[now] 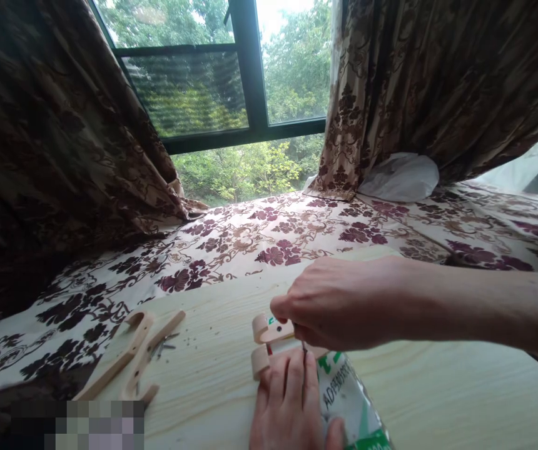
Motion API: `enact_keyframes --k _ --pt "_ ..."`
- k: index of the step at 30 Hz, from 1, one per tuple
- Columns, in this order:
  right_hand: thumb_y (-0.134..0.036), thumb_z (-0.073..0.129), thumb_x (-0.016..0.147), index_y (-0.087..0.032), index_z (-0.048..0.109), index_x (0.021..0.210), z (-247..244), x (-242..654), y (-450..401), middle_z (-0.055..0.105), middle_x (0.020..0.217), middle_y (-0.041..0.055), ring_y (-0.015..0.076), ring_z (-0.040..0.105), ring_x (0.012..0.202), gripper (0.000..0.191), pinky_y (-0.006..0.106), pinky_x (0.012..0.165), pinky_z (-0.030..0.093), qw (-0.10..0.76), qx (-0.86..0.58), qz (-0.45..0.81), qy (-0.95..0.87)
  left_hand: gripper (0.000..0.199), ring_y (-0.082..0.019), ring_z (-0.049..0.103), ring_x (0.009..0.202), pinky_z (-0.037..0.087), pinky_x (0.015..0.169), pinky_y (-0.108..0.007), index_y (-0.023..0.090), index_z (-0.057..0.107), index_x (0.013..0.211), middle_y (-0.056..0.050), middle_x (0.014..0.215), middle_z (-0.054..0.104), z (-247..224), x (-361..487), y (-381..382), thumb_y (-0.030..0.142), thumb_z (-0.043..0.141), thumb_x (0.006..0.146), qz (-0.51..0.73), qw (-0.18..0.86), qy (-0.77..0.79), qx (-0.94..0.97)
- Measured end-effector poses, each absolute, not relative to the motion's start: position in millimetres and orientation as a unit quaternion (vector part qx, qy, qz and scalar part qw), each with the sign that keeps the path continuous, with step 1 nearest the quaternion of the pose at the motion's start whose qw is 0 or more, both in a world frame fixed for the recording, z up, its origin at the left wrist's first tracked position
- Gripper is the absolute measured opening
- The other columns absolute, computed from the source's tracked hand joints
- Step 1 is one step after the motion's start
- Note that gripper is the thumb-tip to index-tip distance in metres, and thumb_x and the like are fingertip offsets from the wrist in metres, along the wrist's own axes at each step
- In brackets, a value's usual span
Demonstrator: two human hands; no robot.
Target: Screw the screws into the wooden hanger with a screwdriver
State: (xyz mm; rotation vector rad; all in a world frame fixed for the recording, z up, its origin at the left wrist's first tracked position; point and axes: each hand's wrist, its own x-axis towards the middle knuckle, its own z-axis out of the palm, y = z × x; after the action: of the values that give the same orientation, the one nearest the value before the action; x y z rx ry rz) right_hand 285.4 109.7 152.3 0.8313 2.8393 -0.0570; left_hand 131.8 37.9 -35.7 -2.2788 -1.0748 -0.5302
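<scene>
Wooden hook (265, 329) pinched at its curled end between thumb and fingertips of the right hand (339, 303), just above a second hook piece (260, 361) on the pale wooden board (438, 394). Pressed flat on that second piece and on a green-and-white packet (346, 400), fingers together: the left hand (290, 406). Farther left, two more wooden hooks (132, 359) beside loose screws (166, 344). Beyond, floral cloth (297, 231).

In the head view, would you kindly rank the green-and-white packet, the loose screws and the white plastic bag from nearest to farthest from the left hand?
1. Green-and-white packet: touching the left hand, just right.
2. Loose screws: on the board, to the left.
3. White plastic bag: far back by the curtain.
</scene>
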Motion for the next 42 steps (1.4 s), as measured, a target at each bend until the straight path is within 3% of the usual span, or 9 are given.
enact_keyframes --k 6,15,24,32,38,42 --pt "-0.01 0.052 0.077 -0.017 0.058 0.076 152 288 111 0.06 0.065 -0.0012 0.0096 0.037 0.049 0.009 0.027 0.044 0.021 0.088 0.251 -0.056 0.962 0.064 -0.021 0.054 0.104 0.044 0.081 -0.031 0.016 0.059 0.117 -0.004 0.113 0.063 -36 132 36 0.066 0.043 0.081 -0.198 0.279 -0.401 -0.85" --pt "-0.016 0.053 0.078 -0.015 0.06 0.075 145 290 111 0.053 0.055 -0.0014 0.0095 0.025 0.043 0.008 0.028 0.041 0.017 0.066 0.283 -0.028 0.956 0.063 -0.022 0.052 0.107 0.042 0.084 -0.032 0.015 0.059 0.117 -0.005 0.118 0.061 -35 131 37 0.064 0.045 0.081 -0.194 0.268 -0.395 -0.857" --pt "-0.01 0.051 0.078 -0.018 0.058 0.079 150 290 110 0.059 0.063 -0.0023 0.0089 0.035 0.047 0.01 0.026 0.042 0.02 0.07 0.242 -0.061 0.966 0.063 -0.022 0.053 0.104 0.042 0.083 -0.031 0.016 0.059 0.117 -0.005 0.113 0.063 -34 132 37 0.065 0.044 0.081 -0.194 0.275 -0.403 -0.851" --pt "-0.017 0.05 0.078 -0.017 0.061 0.081 141 292 112 0.057 0.059 0.0007 0.011 0.034 0.044 0.011 0.027 0.041 0.019 0.044 0.281 -0.052 0.957 0.057 -0.024 0.05 0.104 0.038 0.082 -0.036 0.017 0.062 0.112 -0.007 0.108 0.063 -55 139 39 0.06 0.039 0.083 -0.248 0.274 -0.423 -0.828" --pt "-0.012 0.053 0.077 -0.019 0.06 0.082 152 291 111 0.063 0.069 -0.0002 0.0109 0.045 0.053 0.011 0.027 0.046 0.024 0.075 0.241 -0.043 0.967 0.049 -0.026 0.051 0.101 0.036 0.082 -0.041 0.014 0.065 0.101 -0.01 0.102 0.064 -61 151 39 0.048 0.034 0.084 -0.342 0.249 -0.46 -0.781" --pt "-0.011 0.051 0.076 -0.018 0.058 0.077 145 291 113 0.061 0.067 0.0 0.0107 0.042 0.051 0.009 0.026 0.046 0.025 0.07 0.225 -0.05 0.971 0.045 -0.021 0.05 0.103 0.036 0.083 -0.033 0.017 0.063 0.105 -0.006 0.106 0.063 -54 145 40 0.05 0.044 0.083 -0.249 0.263 -0.408 -0.838"
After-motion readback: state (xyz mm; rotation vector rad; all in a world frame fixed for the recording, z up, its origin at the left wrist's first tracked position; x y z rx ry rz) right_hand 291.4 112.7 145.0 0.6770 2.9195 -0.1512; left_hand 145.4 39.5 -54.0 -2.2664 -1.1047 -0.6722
